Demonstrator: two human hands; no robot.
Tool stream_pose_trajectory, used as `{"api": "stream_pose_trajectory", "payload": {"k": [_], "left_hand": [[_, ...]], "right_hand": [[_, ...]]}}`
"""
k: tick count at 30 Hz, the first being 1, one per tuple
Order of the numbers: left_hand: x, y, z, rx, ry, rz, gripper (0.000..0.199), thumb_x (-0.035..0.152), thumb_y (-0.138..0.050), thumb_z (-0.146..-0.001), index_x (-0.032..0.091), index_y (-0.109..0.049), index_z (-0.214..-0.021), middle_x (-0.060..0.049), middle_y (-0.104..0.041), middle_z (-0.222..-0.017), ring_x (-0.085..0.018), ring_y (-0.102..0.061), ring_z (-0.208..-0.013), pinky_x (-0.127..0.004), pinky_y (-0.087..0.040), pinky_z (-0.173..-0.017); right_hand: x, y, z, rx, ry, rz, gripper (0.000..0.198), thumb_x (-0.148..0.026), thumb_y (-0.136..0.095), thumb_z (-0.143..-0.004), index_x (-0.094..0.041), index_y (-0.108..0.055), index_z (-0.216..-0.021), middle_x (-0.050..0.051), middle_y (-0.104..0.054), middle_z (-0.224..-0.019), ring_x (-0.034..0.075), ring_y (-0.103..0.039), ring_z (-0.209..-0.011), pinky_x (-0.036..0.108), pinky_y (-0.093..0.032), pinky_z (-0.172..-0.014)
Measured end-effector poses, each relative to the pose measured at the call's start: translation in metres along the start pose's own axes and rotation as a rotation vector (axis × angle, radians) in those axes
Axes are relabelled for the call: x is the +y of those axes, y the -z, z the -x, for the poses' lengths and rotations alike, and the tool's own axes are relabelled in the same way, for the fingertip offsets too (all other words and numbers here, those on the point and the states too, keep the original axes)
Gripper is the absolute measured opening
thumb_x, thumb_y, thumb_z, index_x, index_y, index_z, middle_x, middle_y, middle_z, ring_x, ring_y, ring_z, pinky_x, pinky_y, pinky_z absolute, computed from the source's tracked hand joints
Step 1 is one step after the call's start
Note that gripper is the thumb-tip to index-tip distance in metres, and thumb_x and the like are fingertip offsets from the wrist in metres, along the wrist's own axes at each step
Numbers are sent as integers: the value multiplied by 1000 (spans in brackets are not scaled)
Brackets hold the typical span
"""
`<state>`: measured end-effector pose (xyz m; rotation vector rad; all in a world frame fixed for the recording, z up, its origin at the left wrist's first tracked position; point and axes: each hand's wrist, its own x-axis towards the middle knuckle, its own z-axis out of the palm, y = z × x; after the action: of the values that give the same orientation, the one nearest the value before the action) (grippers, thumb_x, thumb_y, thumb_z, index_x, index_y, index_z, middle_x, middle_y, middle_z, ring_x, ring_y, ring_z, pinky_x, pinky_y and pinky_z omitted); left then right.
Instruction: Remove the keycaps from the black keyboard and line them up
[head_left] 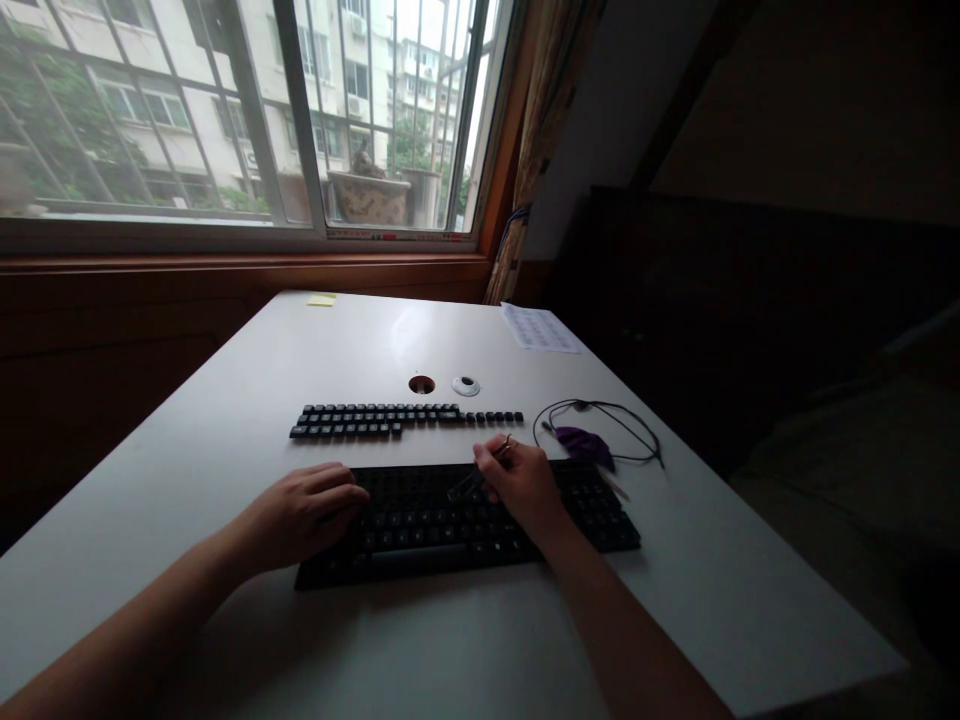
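A black computer keyboard [427, 535] lies on the white table, its upper rows looking bare of keycaps on the left and middle. My left hand [311, 510] grips its left end, fingers bent together over the top. Above the middle of the keyboard, my right hand [521, 485] is closed in a pinch round a slim tool [466, 487]. Thin metal wire shows above the fingers, and a dark, glassy end slants down toward the keys. The tool's exact kind is unclear. Behind the keyboard, loose black keycaps [367, 418] sit lined up in rows.
Right of the keycaps lie a coiled black cable [649, 430] and a purple cloth [585, 445]. Farther back are a cable hole [421, 385], a white round cover [466, 386], printed paper [541, 328] and a yellow note [322, 299]. A barred window stands beyond.
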<state>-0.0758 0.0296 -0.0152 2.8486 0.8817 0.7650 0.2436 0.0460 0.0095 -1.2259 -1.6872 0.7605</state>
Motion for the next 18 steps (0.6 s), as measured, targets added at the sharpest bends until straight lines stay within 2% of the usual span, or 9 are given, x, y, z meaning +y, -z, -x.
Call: {"api": "stream_pose_trajectory", "payload": {"k": [8, 13, 18], "left_hand": [[29, -5, -11, 40, -132, -79, 27, 11, -55, -90, 19, -61, -115, -6, -63, -89, -17, -54, -73, -30, -47, -63], [49, -12, -19, 48, -126, -77, 29, 10, -56, -89, 19, -61, -117, -6, -63, -89, -17, -52, -73, -31, -50, -63], [54, -11, -22, 0, -136, -77, 31, 11, -54, -91, 18, -59, -121, -6, -62, -90, -17, -53, -73, -31, -50, -62]], "right_hand": [[-4, -20, 9, -137, -102, -201, 30, -45, -63, -87, -17, -61, -75, -3, -60, -53, 8, -55, -38, 17, -39, -38], [-10, -32, 16, -227, -151, -305, 31, -46, -65, -86, -17, -61, -76, -4, -59, -54, 7, -53, -38, 16, -40, -36], [-12, -38, 18, -263, -144, -327, 30, -45, -65, -86, -17, -62, -77, -4, -59, -54, 7, -54, -39, 16, -42, -36]]}}
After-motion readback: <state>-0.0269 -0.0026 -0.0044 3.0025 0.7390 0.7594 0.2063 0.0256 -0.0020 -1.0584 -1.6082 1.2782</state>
